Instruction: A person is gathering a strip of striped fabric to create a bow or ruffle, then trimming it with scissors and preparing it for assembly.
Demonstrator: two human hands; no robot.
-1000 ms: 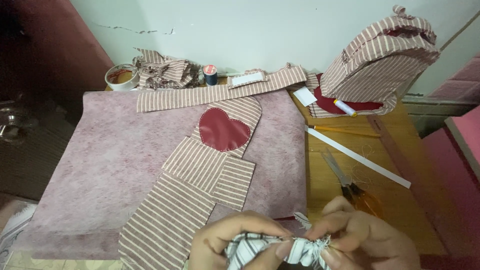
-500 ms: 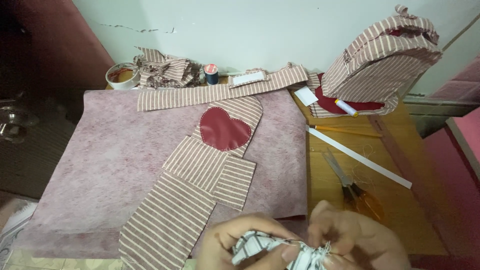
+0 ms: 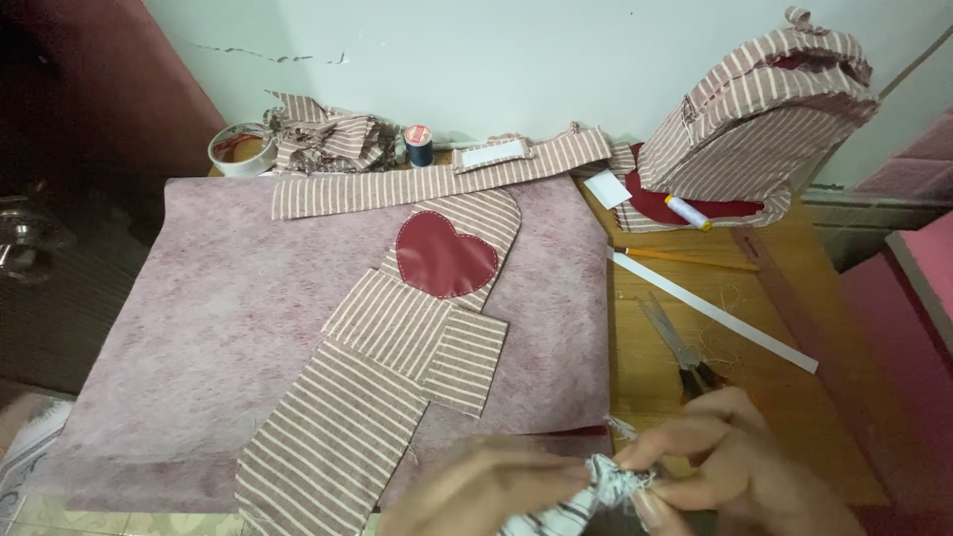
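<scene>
At the bottom edge of the head view both my hands hold a small bunched piece of striped fabric [image 3: 596, 491]. My left hand [image 3: 476, 491] grips it from the left, blurred. My right hand [image 3: 725, 467] pinches its frayed end between thumb and fingers. Just beyond the hands, striped fabric panels [image 3: 397, 367] lie in a diagonal row on a pink felt mat [image 3: 199, 328], the top one carrying a dark red heart patch [image 3: 444, 256].
Scissors [image 3: 680, 352] and a white ruler strip [image 3: 715, 313] lie on the wooden table right of the mat. A striped fabric bag [image 3: 759, 109] stands at back right. A long striped strip [image 3: 437, 179], blue thread spool [image 3: 419, 145] and tape roll [image 3: 241, 149] line the back.
My hands have slipped lower in view and shifted a little right, still working the bunched fabric. The pieces on the mat have not moved.
</scene>
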